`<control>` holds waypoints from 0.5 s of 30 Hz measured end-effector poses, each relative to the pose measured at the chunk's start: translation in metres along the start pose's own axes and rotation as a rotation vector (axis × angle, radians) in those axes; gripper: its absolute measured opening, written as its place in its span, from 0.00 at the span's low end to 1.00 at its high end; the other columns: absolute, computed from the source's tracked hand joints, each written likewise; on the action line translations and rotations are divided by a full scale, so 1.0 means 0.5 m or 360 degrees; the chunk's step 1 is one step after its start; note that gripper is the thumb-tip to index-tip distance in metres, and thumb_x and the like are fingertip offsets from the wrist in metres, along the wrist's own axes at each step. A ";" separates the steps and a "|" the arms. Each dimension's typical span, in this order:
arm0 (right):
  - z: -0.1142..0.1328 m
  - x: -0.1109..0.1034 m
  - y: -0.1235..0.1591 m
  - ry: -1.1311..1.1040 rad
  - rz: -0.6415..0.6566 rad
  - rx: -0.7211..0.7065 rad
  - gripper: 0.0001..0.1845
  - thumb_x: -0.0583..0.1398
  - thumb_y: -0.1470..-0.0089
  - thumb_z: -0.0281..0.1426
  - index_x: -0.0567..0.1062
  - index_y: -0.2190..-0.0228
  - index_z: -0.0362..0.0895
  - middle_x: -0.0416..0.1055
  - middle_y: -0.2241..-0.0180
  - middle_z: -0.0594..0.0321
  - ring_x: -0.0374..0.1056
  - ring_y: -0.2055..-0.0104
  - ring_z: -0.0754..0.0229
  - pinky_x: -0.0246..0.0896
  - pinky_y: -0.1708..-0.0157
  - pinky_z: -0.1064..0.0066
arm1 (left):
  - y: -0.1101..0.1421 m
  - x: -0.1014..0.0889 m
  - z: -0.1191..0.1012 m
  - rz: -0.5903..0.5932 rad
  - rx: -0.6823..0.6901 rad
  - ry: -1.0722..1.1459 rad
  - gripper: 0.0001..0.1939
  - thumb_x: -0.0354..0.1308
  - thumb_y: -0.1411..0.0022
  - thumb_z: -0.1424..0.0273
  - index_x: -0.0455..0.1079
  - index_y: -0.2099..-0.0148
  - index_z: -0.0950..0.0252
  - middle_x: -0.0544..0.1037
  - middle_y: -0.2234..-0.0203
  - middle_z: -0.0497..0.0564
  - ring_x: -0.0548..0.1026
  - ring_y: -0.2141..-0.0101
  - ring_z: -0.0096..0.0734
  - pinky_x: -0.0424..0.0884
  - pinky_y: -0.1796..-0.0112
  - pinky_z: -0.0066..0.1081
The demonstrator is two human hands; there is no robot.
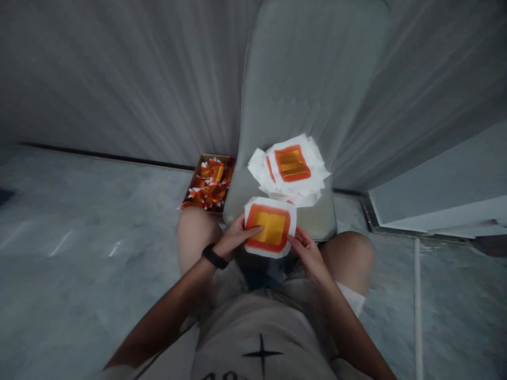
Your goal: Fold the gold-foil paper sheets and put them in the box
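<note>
Head view: a white sheet point(271, 227) with a red-orange square frame printed around a yellow-amber panel is held in front of the person's lap, its printed face turned up toward the camera. The left grip is closed on the sheet at its left side: the thumb of the left hand point(234, 237) is laid over the printed face and reaches the amber panel, while the other fingers are largely hidden behind it. A black band point(215, 257) is worn on the left wrist. The lower right edge of the sheet is pinched by the right hand point(310, 256), so the right grip is also closed on it. Just beyond the held sheet, a loose pile of white sheets point(259, 166) is supported by a pale grey chair point(285, 68); edges are fanned unevenly, and a similar orange frame with an amber panel is seen on the top one. To the left of the chair, near the left knee point(197, 229), an open box point(200, 161) is placed on the grey floor point(87, 232). It is filled with crumpled or folded orange, amber and white pieces point(214, 182); their exact form cannot be told. The chair is backed by a grey pleated surface point(158, 68). A dark star shape is printed on the light shirt point(222, 338).
</note>
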State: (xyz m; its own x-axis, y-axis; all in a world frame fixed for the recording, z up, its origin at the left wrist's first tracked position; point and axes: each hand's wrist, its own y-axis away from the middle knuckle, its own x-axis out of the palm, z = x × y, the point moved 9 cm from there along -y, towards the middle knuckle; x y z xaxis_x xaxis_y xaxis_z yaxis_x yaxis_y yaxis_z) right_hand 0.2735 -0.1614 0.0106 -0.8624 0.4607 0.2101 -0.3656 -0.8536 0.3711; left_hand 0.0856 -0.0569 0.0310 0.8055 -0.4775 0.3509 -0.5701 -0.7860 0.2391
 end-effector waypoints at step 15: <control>0.207 0.069 -0.083 0.1040 0.0467 -0.1275 0.08 0.64 0.39 0.37 0.84 0.59 0.53 0.78 0.47 0.60 0.71 0.41 0.50 0.64 0.38 0.50 | -0.039 -0.129 -0.157 -0.0036 0.1105 -0.1173 0.12 0.66 0.36 0.58 0.83 0.55 0.57 0.84 0.56 0.55 0.78 0.46 0.46 0.72 0.43 0.49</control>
State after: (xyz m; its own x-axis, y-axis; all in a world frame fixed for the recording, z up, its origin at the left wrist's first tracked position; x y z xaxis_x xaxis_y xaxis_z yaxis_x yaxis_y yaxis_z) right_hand 0.2951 -0.0851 0.0962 -0.8872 0.1953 -0.4179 -0.0322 -0.9300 -0.3662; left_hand 0.0320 0.0199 0.0745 0.8480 -0.3985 -0.3495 -0.5223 -0.7403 -0.4232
